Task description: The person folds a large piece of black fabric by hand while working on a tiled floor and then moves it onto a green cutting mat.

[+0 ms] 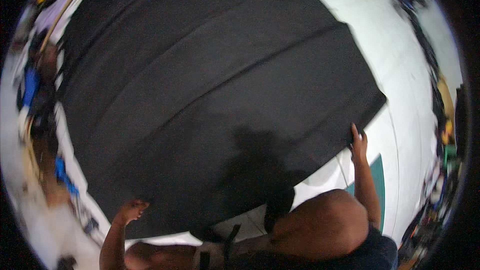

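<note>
A large black cloth (240, 85) lies spread over a white floor, with long diagonal ripples and a dark shadow on its near part. My left hand (132, 211) is over its near left part, fingers bent and slightly apart; whether they touch the cloth is hard to see. At the cloth's right edge is my right hand (358, 145), its fingers extended and apart, one fingertip over the dark border. My bare knee (325, 220) rises between the two arms, close to the near edge.
White floor (410, 120) with thin seams borders the cloth on the right. A green flat piece (378, 185) shows beside my right forearm. Blurred clutter lines both sides, including a blue item (65, 175) at left and a long thin stick (65, 10) at upper left.
</note>
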Tool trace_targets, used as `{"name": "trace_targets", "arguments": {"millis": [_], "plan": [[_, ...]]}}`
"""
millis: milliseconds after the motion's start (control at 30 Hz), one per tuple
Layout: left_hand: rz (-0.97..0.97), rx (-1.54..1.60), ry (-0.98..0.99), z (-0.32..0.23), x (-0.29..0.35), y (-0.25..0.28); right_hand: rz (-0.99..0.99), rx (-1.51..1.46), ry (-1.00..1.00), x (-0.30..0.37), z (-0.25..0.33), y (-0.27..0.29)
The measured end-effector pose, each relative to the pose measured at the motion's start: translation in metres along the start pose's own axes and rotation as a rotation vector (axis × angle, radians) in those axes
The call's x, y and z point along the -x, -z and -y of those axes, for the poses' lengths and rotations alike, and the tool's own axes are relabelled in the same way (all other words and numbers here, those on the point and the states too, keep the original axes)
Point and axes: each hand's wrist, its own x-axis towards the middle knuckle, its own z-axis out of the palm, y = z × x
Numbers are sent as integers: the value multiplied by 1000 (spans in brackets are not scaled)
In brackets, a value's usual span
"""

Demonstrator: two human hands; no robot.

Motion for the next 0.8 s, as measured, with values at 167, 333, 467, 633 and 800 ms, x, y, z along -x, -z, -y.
{"name": "trace_targets", "arguments": {"millis": [167, 333, 467, 633, 800], "plan": [[152, 264, 273, 266, -34, -134, 238, -161, -87, 43, -37, -1], [-490, 2024, 230, 262, -53, -226, 84, -307, 61, 4, -52, -3], [-663, 1933, 6, 263, -48, -217, 249, -336, 175, 3, 4, -18], [-969, 1765, -303, 206, -12, -23, 592, -374, 411, 39, 182, -111], [-1041, 1760, -887, 180, 46, 182, 433, -519, 603, 2, 400, -125]]}}
